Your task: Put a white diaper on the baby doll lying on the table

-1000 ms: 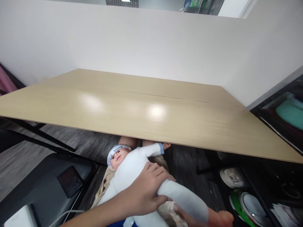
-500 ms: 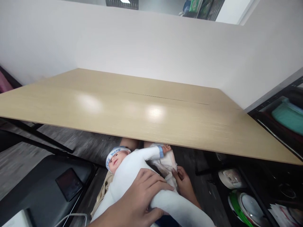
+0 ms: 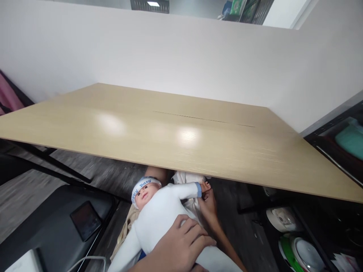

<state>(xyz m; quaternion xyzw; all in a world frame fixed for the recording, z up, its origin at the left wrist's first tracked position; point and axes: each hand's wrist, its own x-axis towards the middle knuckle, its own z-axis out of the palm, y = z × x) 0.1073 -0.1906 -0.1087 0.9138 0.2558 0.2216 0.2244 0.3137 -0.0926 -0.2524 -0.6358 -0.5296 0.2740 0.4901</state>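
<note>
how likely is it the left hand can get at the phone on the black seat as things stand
Probably yes: the phone lies uncovered on the black seat, left of the doll, though the left hand would first have to leave the doll.

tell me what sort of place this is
Probably a workroom or office, though I can't be sure: a table by a white wall, a black chair with a phone on it, and dark shelves.

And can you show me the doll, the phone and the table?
Doll (image 3: pixel 158 212): head view, on its white tummy.
Phone (image 3: pixel 86 221): head view, middle of its dark screen.
Table (image 3: pixel 147 130): head view, on its wooden-looking top.
</note>
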